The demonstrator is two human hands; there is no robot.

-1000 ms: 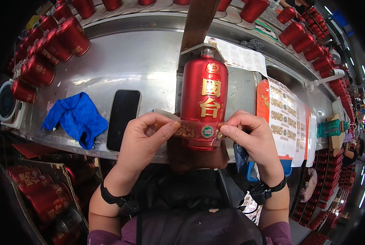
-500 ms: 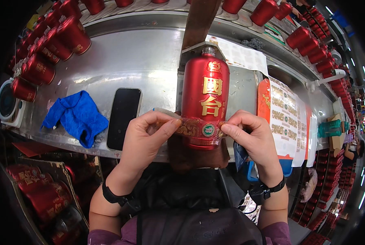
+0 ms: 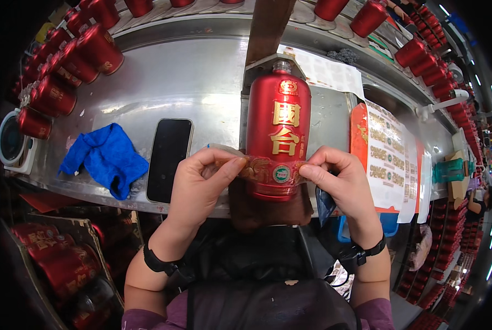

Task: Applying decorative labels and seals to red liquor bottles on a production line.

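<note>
A red bottle (image 3: 265, 121) with gold lettering lies on its back, its clear neck against a metal stop and its base toward me. Across its lower part runs a see-through label strip (image 3: 261, 171) with gold pattern and a green round emblem. My left hand (image 3: 205, 179) pinches the strip's left end between thumb and forefinger. At the other end, my right hand (image 3: 342, 179) pinches it the same way. The strip's middle appears to lie against the bottle. Beneath the base is a brown cloth (image 3: 268, 212).
A phone (image 3: 169, 159) and a blue cloth (image 3: 106, 159) lie on the metal table (image 3: 180, 71) at left. Label sheets (image 3: 386, 148) lie at right by a teal tape dispenser (image 3: 448, 171). Red bottles (image 3: 100, 48) line the far side, below a brown post (image 3: 267, 33).
The strip now sits flatter against the bottle, its ends still pinched in both hands. Red bottles along the far belt have shifted right, and the whole view has moved slightly.
</note>
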